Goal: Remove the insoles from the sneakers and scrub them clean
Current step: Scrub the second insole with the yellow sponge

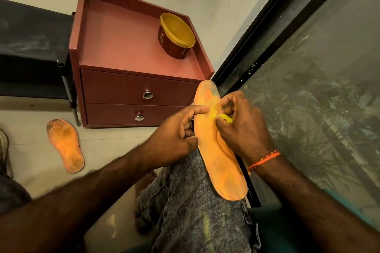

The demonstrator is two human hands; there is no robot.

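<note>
- The orange insole [218,150] lies along the person's knee, its long axis running from the near heel end, bottom right, up to the far toe end by the window frame [267,33].
- The left hand [176,133] grips the insole's left edge at mid-length, thumb on top, fingers curled beneath.
- The right hand [242,123] sits on the opposite edge, fingers curled round a small yellow scrubber [226,118] pressed to the forefoot; what kind of scrubber is too hidden to tell.
- Both hands are on the insole, one either side; I judge strokes would run along its length, from the forefoot toward the heel, which looks unscrubbed.
- A second insole [65,146], dirtier, lies on the floor to the left, well apart and nearer the left hand.
- A lidded round tub [176,36] stands on the far red drawer unit [115,51]; its contents are hidden, and both drawers are closed.
</note>
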